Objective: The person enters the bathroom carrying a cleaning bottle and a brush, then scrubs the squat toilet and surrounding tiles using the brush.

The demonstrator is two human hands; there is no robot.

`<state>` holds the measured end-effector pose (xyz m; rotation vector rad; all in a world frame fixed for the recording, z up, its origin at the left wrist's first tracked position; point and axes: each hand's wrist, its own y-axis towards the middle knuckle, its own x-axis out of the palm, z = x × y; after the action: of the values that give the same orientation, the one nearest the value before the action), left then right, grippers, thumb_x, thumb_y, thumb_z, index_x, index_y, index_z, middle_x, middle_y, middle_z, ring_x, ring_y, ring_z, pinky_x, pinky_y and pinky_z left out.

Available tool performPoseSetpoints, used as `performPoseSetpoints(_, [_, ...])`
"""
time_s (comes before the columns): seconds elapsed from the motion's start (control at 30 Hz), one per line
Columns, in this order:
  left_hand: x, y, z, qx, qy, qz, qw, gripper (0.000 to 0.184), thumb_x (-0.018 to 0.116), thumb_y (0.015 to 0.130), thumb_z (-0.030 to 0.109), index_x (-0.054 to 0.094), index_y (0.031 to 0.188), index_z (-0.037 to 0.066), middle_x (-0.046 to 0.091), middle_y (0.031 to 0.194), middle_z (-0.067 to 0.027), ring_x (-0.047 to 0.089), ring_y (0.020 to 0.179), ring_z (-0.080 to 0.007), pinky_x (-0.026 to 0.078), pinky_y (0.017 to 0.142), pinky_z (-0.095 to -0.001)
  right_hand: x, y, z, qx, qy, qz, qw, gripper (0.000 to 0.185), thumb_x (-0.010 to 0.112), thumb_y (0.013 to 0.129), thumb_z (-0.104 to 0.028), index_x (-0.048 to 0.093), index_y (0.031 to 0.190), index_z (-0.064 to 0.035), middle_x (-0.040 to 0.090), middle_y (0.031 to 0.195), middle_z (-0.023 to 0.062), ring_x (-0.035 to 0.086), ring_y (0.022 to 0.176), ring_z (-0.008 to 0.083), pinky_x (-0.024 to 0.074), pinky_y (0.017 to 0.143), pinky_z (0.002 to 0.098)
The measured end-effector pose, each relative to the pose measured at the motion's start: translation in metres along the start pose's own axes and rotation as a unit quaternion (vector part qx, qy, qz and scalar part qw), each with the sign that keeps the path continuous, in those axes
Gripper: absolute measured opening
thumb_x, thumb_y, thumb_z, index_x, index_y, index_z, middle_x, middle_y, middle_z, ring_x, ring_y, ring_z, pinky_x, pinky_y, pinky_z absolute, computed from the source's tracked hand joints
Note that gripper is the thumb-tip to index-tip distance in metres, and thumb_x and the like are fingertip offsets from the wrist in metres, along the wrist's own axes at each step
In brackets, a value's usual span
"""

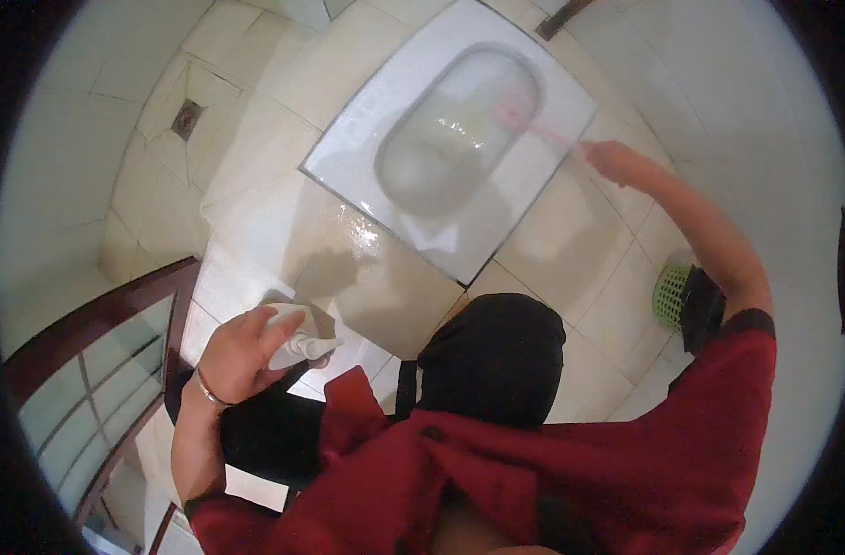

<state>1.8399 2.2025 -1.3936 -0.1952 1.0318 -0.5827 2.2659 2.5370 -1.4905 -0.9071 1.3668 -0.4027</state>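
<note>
My left hand (233, 356) is wrapped around a white pump bottle (298, 331), held above the floor tiles with its nozzle pointing right. Stretched out to the right side, my right hand (621, 165) grips the handle of a pink toilet brush (554, 138). The blurred brush head is inside the bowl of a white squat toilet (348, 165), near its right wall. Whitish, cloudy liquid or foam lies in the bowl, and the rim glistens with wet spots.
A floor drain (187, 118) lies at the upper left. At the right, a green perforated basket (670, 296) with a black bag stands near the wall. A brown-framed glass door (103, 361) is at the left. Wet floor tiles (357, 240) shine in front of the toilet.
</note>
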Motion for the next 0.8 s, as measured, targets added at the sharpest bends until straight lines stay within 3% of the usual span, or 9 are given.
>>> performPoseSetpoints(0.1, [0.010, -0.016, -0.026, 0.019, -0.002, 0.011, 1.000, 0.067, 0.072, 0.056, 0.012, 0.045, 0.117, 0.010, 0.052, 0.104, -0.0191, 0.055, 0.086, -0.0357, 0.047, 0.070, -0.0379, 0.047, 0.046, -0.042, -0.163, -0.106, -0.178, 0.965, 0.039, 0.031, 0.092, -0.032, 0.045, 0.122, -0.0108, 0.058, 0.095, 0.0143, 0.055, 0.062, 0.0205, 0.0467, 0.053, 0.0360])
performPoseSetpoints(0.17, [0.010, -0.027, -0.033, 0.009, -0.012, 0.000, 1.000, 0.067, 0.072, 0.056, 0.012, 0.045, 0.117, 0.011, 0.053, 0.103, -0.0189, 0.055, 0.087, -0.0357, 0.047, 0.070, -0.0378, 0.086, 0.030, -0.103, -0.143, -0.007, -0.210, 0.967, 0.041, 0.032, 0.091, -0.034, 0.043, 0.124, -0.0119, 0.058, 0.098, 0.0150, 0.056, 0.064, 0.0214, 0.0469, 0.056, 0.0363])
performPoseSetpoints(0.27, [0.005, -0.040, -0.038, -0.005, -0.027, -0.002, 1.000, 0.066, 0.071, 0.057, 0.012, 0.044, 0.117, 0.013, 0.052, 0.098, -0.0167, 0.054, 0.086, -0.0345, 0.046, 0.070, -0.0378, 0.124, 0.028, -0.121, -0.227, -0.028, -0.158, 0.961, 0.042, 0.033, 0.091, -0.035, 0.041, 0.125, -0.0120, 0.057, 0.102, 0.0156, 0.058, 0.067, 0.0230, 0.0472, 0.062, 0.0363])
performPoseSetpoints(0.37, [0.004, -0.045, -0.041, -0.018, -0.021, 0.005, 1.000, 0.065, 0.071, 0.057, 0.012, 0.043, 0.117, 0.015, 0.052, 0.093, -0.0145, 0.053, 0.084, -0.0333, 0.045, 0.069, -0.0378, 0.114, 0.029, -0.125, -0.041, 0.071, -0.164, 0.983, 0.042, 0.034, 0.091, -0.035, 0.040, 0.125, -0.0111, 0.058, 0.102, 0.0170, 0.059, 0.069, 0.0251, 0.0473, 0.065, 0.0361])
performPoseSetpoints(0.47, [0.003, -0.039, -0.045, -0.008, -0.019, -0.016, 1.000, 0.066, 0.071, 0.057, 0.012, 0.043, 0.117, 0.015, 0.051, 0.093, -0.0145, 0.053, 0.085, -0.0333, 0.045, 0.069, -0.0377, 0.218, 0.086, -0.090, -0.228, 0.029, 0.004, 0.973, 0.045, 0.035, 0.090, -0.037, 0.041, 0.125, -0.0089, 0.059, 0.100, 0.0167, 0.059, 0.072, 0.0274, 0.0457, 0.071, 0.0381])
performPoseSetpoints(0.6, [-0.002, -0.025, -0.031, 0.004, -0.027, -0.018, 0.999, 0.067, 0.071, 0.057, 0.012, 0.043, 0.117, 0.015, 0.051, 0.095, -0.0149, 0.053, 0.086, -0.0333, 0.046, 0.070, -0.0371, 0.171, 0.027, -0.075, -0.168, 0.191, -0.057, 0.966, 0.043, 0.037, 0.089, -0.033, 0.044, 0.124, -0.0091, 0.058, 0.100, 0.0174, 0.058, 0.070, 0.0244, 0.0465, 0.054, 0.0359])
performPoseSetpoints(0.67, [-0.009, -0.017, -0.024, 0.002, -0.028, -0.014, 1.000, 0.067, 0.071, 0.057, 0.012, 0.043, 0.117, 0.015, 0.051, 0.096, -0.0149, 0.054, 0.087, -0.0334, 0.046, 0.071, -0.0369, 0.096, -0.016, -0.077, -0.007, 0.258, -0.070, 0.964, 0.045, 0.036, 0.089, -0.039, 0.043, 0.126, -0.0120, 0.059, 0.100, 0.0161, 0.055, 0.062, 0.0203, 0.0443, 0.048, 0.0318])
performPoseSetpoints(0.73, [-0.013, -0.008, -0.019, -0.007, 0.015, 0.021, 1.000, 0.066, 0.071, 0.057, 0.012, 0.044, 0.117, 0.015, 0.052, 0.097, -0.0149, 0.054, 0.088, -0.0332, 0.046, 0.072, -0.0369, 0.070, 0.008, -0.032, -0.027, 0.256, 0.076, 0.963, 0.047, 0.033, 0.090, -0.042, 0.041, 0.127, -0.0136, 0.062, 0.087, 0.0132, 0.052, 0.051, 0.0196, 0.0452, 0.050, 0.0338])
performPoseSetpoints(0.8, [-0.011, -0.003, -0.018, 0.005, 0.006, 0.011, 1.000, 0.066, 0.071, 0.057, 0.012, 0.044, 0.117, 0.015, 0.052, 0.097, -0.0149, 0.054, 0.088, -0.0330, 0.046, 0.072, -0.0369, 0.041, 0.037, -0.013, -0.014, -0.014, 0.168, 0.986, 0.042, 0.029, 0.091, -0.030, 0.036, 0.128, -0.0119, 0.061, 0.086, 0.0179, 0.058, 0.057, 0.0297, 0.0475, 0.060, 0.0400])
